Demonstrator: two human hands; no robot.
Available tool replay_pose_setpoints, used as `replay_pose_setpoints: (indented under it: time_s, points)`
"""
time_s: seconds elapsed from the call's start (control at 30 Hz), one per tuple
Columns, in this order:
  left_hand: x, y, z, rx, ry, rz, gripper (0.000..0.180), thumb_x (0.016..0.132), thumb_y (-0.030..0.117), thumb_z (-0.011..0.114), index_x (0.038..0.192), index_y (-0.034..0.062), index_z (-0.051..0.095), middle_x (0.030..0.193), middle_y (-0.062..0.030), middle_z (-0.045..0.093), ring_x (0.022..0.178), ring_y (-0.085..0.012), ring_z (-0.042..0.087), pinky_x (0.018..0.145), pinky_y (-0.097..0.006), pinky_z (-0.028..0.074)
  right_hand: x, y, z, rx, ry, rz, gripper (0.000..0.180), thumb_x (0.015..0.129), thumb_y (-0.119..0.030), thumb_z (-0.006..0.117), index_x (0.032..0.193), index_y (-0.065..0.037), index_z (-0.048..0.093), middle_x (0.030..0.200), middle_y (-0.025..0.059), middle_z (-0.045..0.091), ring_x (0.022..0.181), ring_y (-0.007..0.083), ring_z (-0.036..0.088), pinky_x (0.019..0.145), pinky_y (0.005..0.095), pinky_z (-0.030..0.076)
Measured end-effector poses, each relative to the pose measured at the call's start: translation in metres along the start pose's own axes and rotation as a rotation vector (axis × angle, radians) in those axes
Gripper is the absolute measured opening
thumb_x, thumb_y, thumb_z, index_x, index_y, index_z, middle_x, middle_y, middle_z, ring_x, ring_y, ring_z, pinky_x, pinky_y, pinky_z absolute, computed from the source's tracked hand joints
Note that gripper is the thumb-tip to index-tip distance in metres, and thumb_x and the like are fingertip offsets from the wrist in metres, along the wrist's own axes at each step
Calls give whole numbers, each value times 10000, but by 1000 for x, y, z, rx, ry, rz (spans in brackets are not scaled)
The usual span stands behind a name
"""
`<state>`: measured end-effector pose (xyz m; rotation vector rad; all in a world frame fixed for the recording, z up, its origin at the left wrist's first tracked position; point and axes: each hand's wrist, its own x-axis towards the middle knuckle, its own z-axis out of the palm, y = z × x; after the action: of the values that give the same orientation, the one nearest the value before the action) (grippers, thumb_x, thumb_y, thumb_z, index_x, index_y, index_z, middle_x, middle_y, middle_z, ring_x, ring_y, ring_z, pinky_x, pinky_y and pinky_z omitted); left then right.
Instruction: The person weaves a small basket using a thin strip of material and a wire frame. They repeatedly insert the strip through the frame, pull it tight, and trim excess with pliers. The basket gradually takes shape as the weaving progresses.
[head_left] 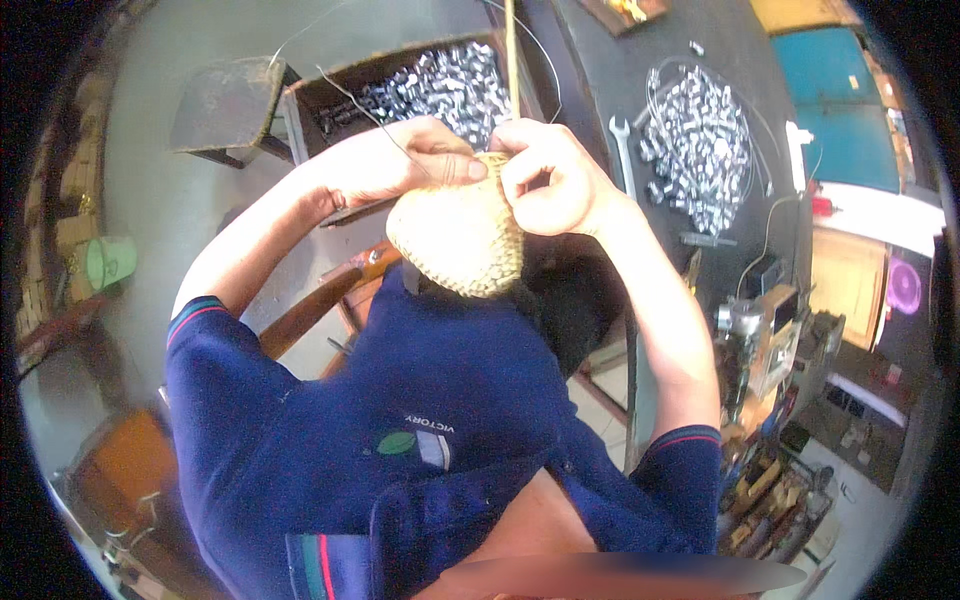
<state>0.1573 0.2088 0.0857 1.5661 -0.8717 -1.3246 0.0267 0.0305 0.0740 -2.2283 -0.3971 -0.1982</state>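
Observation:
A pale, rounded woven piece (455, 240), plaited like straw or rope, is held in front of my chest. My left hand (425, 158) is closed on its upper left edge, thumb lying along the top. At the upper right, my right hand (555, 180) is curled with thumb and finger pinched at the rim. A straw-coloured strand (512, 60) runs straight up from between the hands; just where it joins the woven piece is hidden by my fingers. One thin wire (355, 100) passes by my left hand, and I cannot tell whether it is gripped.
Beyond my hands stands a tray (345, 58) of small shiny metal parts (450, 85). The dark bench (610, 70) on the right bears a spanner (623, 150), another metal heap (700, 150) and a machine (745, 320). A stool (225, 105) and green bucket (108, 262) are left.

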Motion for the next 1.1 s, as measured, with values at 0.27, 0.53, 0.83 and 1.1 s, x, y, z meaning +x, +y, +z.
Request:
replay_pose_setpoints:
  time_s: [0.27, 0.53, 0.83, 1.1]
  points:
    - [-4, 47, -55, -52, 100, 410, 240, 864, 216, 644, 941, -11, 650, 807, -18, 645, 725, -74, 580, 677, -224, 477, 48, -44, -52, -42, 184, -140, 72, 499, 28, 538, 559, -11, 530, 709, 66, 477, 587, 147, 481, 492, 242, 344]
    - [17, 69, -31, -345, 242, 927, 307, 907, 119, 559, 1170, -40, 557, 1071, -173, 647, 1053, -208, 599, 955, -318, 454, 16, -48, -81, -259, 507, 62, 118, 505, -114, 622, 585, -37, 583, 678, 63, 474, 613, 186, 504, 532, 273, 381]
    - [58, 93, -16, -351, 399, 992, 286, 929, 218, 559, 1045, -42, 597, 852, -109, 661, 789, -180, 664, 775, -277, 517, -15, -49, -83, -406, 554, 23, 99, 504, -118, 621, 559, -51, 572, 644, 59, 440, 564, 180, 477, 496, 278, 362]
    - [57, 91, -6, -571, -6, 869, 291, 954, 242, 502, 1030, -19, 606, 831, -116, 664, 804, -201, 660, 779, -303, 525, -17, -52, -78, -562, 532, 12, 104, 505, -181, 624, 563, -99, 597, 590, 51, 425, 500, 213, 471, 444, 309, 362]
